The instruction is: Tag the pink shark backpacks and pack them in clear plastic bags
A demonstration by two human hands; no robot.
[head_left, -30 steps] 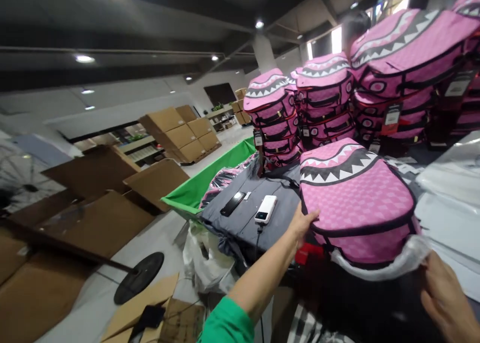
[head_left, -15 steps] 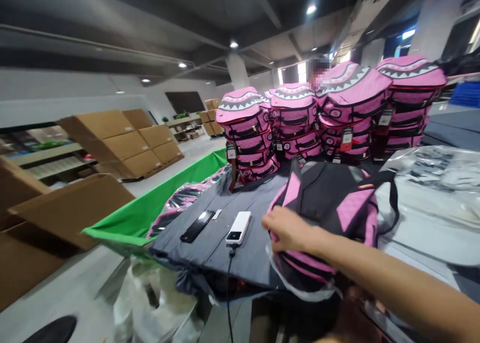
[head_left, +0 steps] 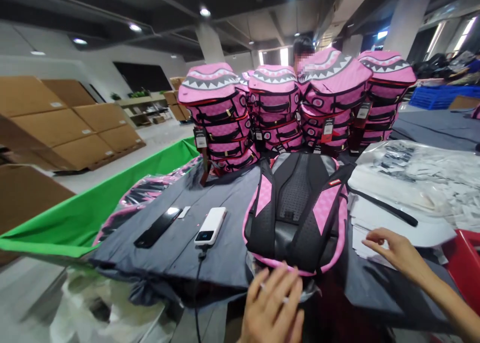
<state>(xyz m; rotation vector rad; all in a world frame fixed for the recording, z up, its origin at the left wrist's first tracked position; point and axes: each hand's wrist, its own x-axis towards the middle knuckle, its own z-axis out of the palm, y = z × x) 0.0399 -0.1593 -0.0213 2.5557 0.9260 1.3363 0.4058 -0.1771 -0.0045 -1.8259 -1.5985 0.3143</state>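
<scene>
A black and pink backpack (head_left: pixel 290 208) lies on the grey cloth-covered table, its padded back and shoulder straps facing up. At its near edge is my left hand (head_left: pixel 273 303), fingers stretched and spread, close to or touching the pink trim; the exact contact is hard to see. Some clear plastic shows under that edge. Off to the right, my right hand (head_left: pixel 395 253) hovers by a stack of white paper sheets (head_left: pixel 360 233), fingers loosely bent and apart, with nothing visible in them. A black strap (head_left: pixel 390 208) lies across the white sheets.
Stacks of pink shark-mouth backpacks (head_left: pixel 215 118) with tags line the far side. A white power bank (head_left: pixel 210 226) with a cable and a black phone (head_left: pixel 158 228) lie left. A green-sided bin (head_left: pixel 112 195) borders the table. A red container (head_left: pixel 467 263) stands right. A person is behind the stacks.
My right hand has let go of the backpack's left side and moved right to the papers. The backpack now lies flatter and straighter. My left hand has come into view at its near edge.
</scene>
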